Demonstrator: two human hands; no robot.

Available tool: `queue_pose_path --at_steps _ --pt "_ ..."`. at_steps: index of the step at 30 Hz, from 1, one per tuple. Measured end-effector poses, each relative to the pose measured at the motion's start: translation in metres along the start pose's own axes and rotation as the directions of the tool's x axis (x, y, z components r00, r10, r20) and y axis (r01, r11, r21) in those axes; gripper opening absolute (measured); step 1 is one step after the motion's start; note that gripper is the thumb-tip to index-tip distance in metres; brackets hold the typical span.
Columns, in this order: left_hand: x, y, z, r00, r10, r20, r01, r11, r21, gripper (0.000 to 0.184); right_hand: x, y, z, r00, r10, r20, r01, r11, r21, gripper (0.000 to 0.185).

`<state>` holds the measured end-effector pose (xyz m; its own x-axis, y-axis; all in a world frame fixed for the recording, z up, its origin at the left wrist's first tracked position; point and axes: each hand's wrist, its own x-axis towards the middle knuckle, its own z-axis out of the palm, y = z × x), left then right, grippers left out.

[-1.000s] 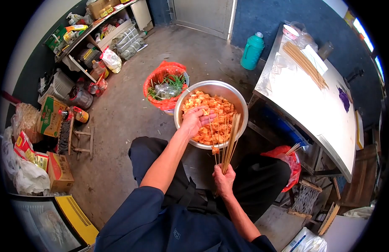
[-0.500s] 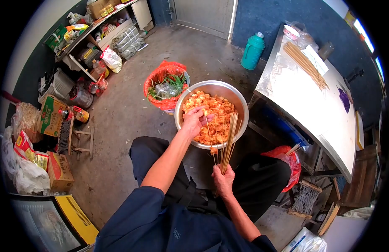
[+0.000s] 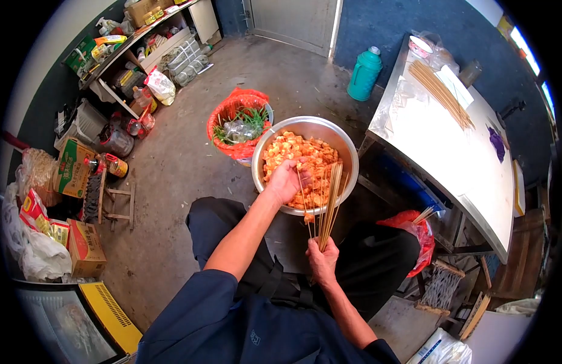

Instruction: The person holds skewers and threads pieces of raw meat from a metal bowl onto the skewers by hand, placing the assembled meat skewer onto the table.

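A wide metal basin (image 3: 352,159) stands before my knees, filled with chunks of orange-red seasoned meat (image 3: 314,147). My right hand (image 3: 323,259) is wrapped around the lower ends of a bundle of thin wooden skewers (image 3: 333,203), their tips fanned upward over the basin. One skewer leans left of the bundle and carries a meat chunk (image 3: 309,217) low on its shaft. My left hand (image 3: 284,182) is above the meat, palm partly up and fingers curled at that leaning skewer's tip. A small meat piece seems pinched there, partly hidden by the fingers.
Beyond the basin's left side stands a bucket lined with a red bag (image 3: 237,97), holding greens. At right is a white table (image 3: 438,155) with more skewers (image 3: 441,94). A teal thermos (image 3: 365,74) stands near the wall. A red bag (image 3: 421,242) sits beside my right knee.
My left hand has shifted slightly down and turned, its fingers now closer about the leaning skewer's tip. My right hand and the skewer bundle have stayed almost still.
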<state>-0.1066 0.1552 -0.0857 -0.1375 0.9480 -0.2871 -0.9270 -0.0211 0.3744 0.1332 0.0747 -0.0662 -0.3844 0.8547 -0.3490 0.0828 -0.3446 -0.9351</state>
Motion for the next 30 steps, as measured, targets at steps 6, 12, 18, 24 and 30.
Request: queue_pose_path --at_steps 6,12,18,24,30 --pt "-0.002 -0.004 0.009 0.998 0.019 -0.058 -0.009 0.987 0.162 0.024 0.001 0.002 0.000 1.000 -0.019 0.003 0.019 1.000 -0.006 0.014" --pt "-0.004 0.000 0.016 0.993 0.096 -0.065 -0.085 0.985 0.151 0.023 0.001 0.001 -0.001 1.000 0.019 0.000 -0.019 1.000 -0.003 0.013" --pt "-0.001 0.002 0.012 0.970 0.213 -0.113 -0.191 0.965 0.179 0.024 0.000 0.004 0.000 1.000 -0.014 0.009 0.014 1.000 0.003 0.014" --pt "-0.007 0.006 0.020 0.938 0.251 -0.238 -0.207 0.959 0.193 0.030 0.002 0.007 -0.002 0.999 -0.053 0.003 0.053 0.999 -0.001 0.014" --pt "-0.004 0.001 0.016 0.950 0.274 -0.147 -0.204 0.906 0.372 0.027 0.002 0.005 -0.003 1.000 -0.023 0.003 0.023 0.999 0.025 0.014"
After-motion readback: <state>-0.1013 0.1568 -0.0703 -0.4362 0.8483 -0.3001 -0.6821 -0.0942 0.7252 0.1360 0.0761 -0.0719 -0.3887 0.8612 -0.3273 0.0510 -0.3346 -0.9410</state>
